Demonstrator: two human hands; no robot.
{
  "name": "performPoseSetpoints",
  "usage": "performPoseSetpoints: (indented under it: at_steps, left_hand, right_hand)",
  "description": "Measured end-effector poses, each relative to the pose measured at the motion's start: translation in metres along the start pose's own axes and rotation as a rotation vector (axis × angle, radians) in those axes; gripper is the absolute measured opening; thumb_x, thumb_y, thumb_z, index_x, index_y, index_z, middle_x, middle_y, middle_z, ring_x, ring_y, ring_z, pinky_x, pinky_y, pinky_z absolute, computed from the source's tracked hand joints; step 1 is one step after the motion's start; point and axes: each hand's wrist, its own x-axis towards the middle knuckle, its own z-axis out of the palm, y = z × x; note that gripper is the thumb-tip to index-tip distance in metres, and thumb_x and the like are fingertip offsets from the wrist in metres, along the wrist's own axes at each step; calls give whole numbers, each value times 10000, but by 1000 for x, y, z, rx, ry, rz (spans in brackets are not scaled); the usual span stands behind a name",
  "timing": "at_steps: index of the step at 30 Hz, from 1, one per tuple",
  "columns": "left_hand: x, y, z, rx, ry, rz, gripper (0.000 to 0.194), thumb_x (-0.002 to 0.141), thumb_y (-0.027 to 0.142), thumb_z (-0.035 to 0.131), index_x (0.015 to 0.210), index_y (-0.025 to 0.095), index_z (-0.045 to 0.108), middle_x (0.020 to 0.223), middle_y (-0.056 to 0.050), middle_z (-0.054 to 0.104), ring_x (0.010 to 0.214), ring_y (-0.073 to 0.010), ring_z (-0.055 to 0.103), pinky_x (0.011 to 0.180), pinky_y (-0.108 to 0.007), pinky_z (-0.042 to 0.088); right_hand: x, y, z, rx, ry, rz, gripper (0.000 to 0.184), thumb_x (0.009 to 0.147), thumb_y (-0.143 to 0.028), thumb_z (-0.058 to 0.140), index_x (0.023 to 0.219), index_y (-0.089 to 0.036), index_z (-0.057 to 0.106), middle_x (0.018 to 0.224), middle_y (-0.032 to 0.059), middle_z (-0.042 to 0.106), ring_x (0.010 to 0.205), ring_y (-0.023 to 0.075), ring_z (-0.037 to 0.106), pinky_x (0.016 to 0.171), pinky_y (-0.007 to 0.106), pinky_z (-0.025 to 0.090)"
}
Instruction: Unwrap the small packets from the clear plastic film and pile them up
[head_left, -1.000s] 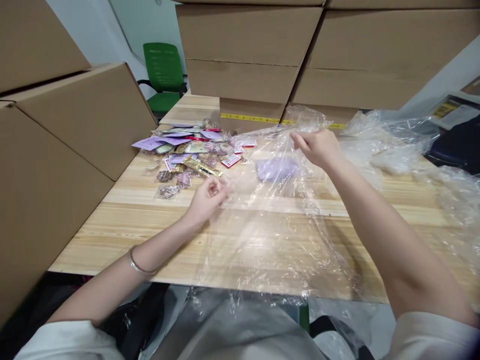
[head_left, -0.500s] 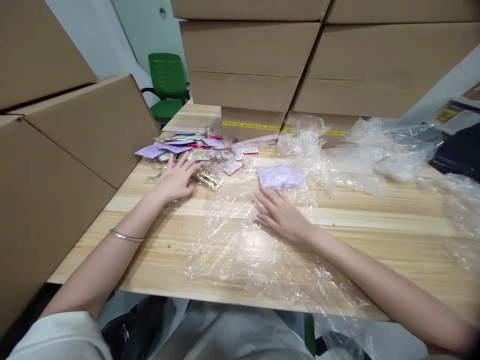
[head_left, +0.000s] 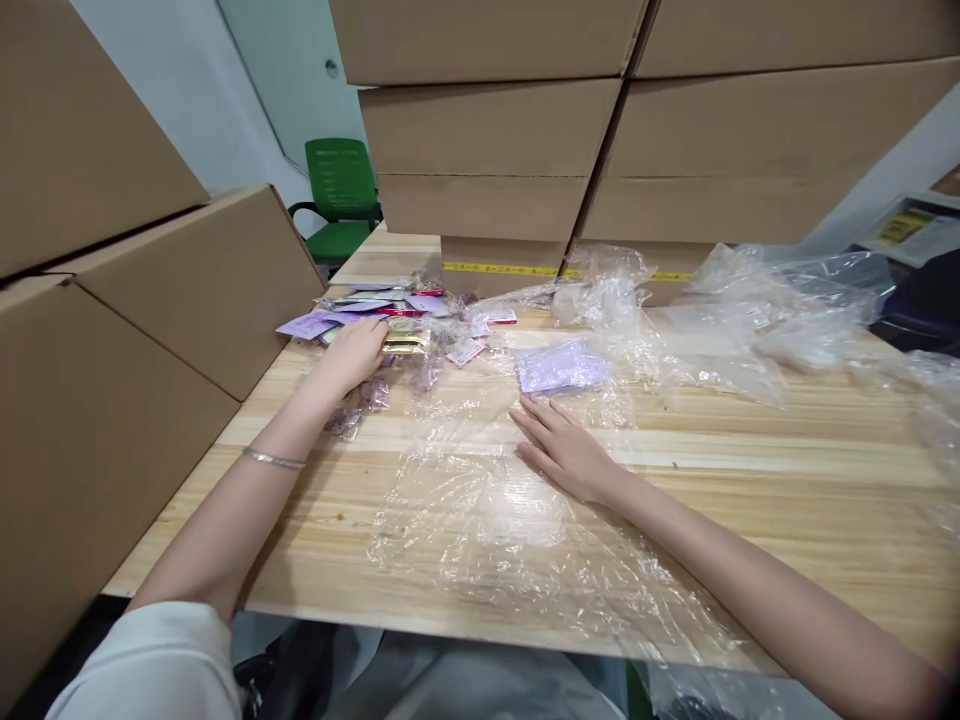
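Observation:
My left hand (head_left: 354, 357) is at the near side of a pile of small packets (head_left: 367, 300), with purple, green and red pieces in clear wrapping. Its fingers are closed around the end of a flat gold-coloured packet (head_left: 406, 343), and the fingertips are partly hidden. My right hand (head_left: 562, 447) lies flat with fingers stretched on a large clear plastic sheet (head_left: 465, 510). Just beyond those fingertips is a light purple packet (head_left: 562, 367), resting on the plastic.
Large cardboard boxes (head_left: 165, 290) stand along the left, and more stacked cartons (head_left: 495, 130) close off the back. Crumpled clear plastic (head_left: 697, 340) covers the back right of the wooden table (head_left: 300, 540). A green chair (head_left: 339, 190) stands behind.
My left hand has gone from spread fingers over the pile to a grip on the gold packet, which has turned and shifted up. The right hand stays flat on the plastic.

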Motion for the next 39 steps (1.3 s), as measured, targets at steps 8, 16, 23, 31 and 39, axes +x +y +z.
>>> performPoseSetpoints:
  at_steps: [8,16,23,31,39]
  left_hand:
    - [28,12,19,41,20,-70,353,861,68,361,1047,62,661,1019,-231,647,1048,-356,574,839,-445,396]
    - [26,5,19,61,35,-179,353,859,110,373,1058,59,660,1038,-245,650,1028,-373,578,819,-448,389]
    - [22,10,19,50,52,-236,371,840,164,406,1100,37,638,1073,-272,646,1052,-392,571,834,-466,403]
    - [24,7,23,-8,-49,-140,511,780,178,495,1278,125,599,1080,-189,676,1034,-366,616,860,-449,427]
    - [35,5,25,-11,-79,-120,343,798,167,479,1055,78,689,1038,-226,686,1014,-378,626,873,-474,407]
  right_hand:
    - [0,2,1,-21,-27,-23,668,1008,-578,226,1534,-176,311,1607,113,236,1504,225,142,1231,469,134]
    - [1,4,2,-35,-13,-26,654,1006,-578,233,1525,-191,324,1605,109,245,1501,238,161,1226,472,159]
    - [2,2,0,-35,-30,-15,667,1007,-583,214,1524,-176,329,1604,120,247,1500,235,165,1225,471,151]
    - [1,1,0,-30,-12,-14,636,1006,-577,236,1525,-220,327,1602,93,267,1496,237,185,1222,479,170]
    - [1,1,0,-34,-23,-13,653,1006,-577,235,1528,-194,321,1604,112,248,1500,236,166,1224,474,162]
